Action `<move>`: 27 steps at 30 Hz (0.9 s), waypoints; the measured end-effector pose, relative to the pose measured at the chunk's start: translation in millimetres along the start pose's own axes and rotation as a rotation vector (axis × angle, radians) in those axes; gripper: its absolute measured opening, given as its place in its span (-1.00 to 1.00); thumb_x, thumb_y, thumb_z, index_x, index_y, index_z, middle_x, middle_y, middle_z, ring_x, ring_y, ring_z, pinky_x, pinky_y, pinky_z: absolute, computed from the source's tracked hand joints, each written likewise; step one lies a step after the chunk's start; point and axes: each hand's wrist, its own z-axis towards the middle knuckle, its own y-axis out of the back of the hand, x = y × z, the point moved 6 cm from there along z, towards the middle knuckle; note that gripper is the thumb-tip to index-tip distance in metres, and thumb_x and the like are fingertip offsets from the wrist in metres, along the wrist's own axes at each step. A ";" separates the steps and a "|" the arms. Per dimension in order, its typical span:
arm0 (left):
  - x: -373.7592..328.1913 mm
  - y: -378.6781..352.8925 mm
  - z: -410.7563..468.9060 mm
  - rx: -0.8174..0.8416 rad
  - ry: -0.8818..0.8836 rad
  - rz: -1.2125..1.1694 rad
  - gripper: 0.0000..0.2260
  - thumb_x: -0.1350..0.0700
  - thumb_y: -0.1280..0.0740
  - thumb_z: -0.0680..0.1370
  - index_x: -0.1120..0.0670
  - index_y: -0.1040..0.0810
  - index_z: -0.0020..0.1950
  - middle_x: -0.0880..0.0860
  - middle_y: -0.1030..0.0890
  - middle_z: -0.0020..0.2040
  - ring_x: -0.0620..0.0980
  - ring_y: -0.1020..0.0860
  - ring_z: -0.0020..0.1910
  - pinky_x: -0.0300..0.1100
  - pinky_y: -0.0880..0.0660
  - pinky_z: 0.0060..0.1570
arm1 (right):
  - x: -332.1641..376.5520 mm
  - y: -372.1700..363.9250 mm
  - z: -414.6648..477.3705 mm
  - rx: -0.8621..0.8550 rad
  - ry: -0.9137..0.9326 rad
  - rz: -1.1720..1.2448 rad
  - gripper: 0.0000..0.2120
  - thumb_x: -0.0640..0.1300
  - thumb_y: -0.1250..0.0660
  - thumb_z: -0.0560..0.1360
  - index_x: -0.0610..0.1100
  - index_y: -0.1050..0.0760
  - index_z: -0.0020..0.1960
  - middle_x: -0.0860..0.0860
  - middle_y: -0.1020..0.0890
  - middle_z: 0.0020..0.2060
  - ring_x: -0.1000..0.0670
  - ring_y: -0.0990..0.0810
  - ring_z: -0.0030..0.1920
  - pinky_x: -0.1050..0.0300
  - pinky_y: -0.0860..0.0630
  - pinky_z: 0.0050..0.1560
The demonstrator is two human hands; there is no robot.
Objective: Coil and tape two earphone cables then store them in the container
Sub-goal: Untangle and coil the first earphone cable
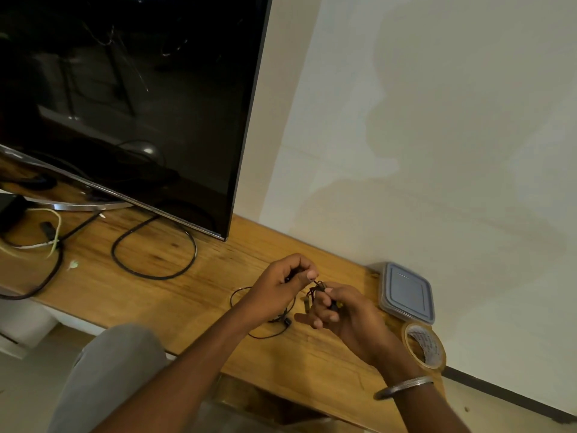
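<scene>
My left hand [281, 289] pinches a thin dark earphone cable [313, 290] between thumb and fingers. My right hand [346, 314] grips a small bundle of the same cable close beside it, above the wooden shelf [187, 295]. Loose loops of earphone cable [271, 331] with a black earbud [287, 321] lie on the wood under my left wrist. A grey lidded container [406, 292] stands shut against the wall to the right. A roll of clear tape [424, 345] lies just in front of the container, beside my right wrist.
A large dark television [125, 104] on a metal stand fills the left. A thick black cable [153, 248] loops on the wood below it, with more wires [46, 235] at far left. My grey-clad knee [109, 370] is under the shelf's front edge. A white wall is at right.
</scene>
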 end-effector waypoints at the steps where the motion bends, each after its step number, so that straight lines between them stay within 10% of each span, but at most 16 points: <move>1: 0.5 -2.1 -0.2 -0.003 0.010 -0.026 -0.91 0.18 -0.28 0.64 0.16 -0.54 0.00 -0.05 -0.50 -0.20 -0.14 -0.44 -0.19 -0.27 -0.39 -0.17 | -0.4 -0.8 -0.9 0.016 -0.020 0.080 -0.82 -0.16 -0.16 0.51 -0.16 -0.36 -0.26 -0.04 -0.26 -0.48 -0.09 -0.36 -0.37 -0.41 -0.34 0.36; 23: 17.9 -4.6 -6.4 0.079 0.221 -0.089 -0.80 0.14 -0.29 0.63 0.20 -0.66 0.10 0.21 -0.66 -0.03 -0.03 -0.56 -0.08 -0.17 -0.50 -0.08 | 4.6 2.8 -5.5 0.075 -0.031 0.391 -0.81 -0.19 -0.23 0.44 -0.15 -0.32 -0.33 0.00 -0.16 -0.55 -0.02 -0.28 -0.50 -0.50 -0.33 0.31; 27: 13.8 -2.5 -4.4 0.041 0.165 -0.035 -0.87 0.16 -0.31 0.62 0.08 -0.67 0.03 -0.09 -0.64 -0.14 -0.22 -0.52 -0.28 -0.25 -0.48 -0.27 | 1.5 6.1 -7.9 0.076 -0.048 0.405 -0.80 -0.20 -0.22 0.45 -0.15 -0.31 -0.33 0.00 -0.17 -0.55 -0.02 -0.29 -0.49 -0.48 -0.34 0.29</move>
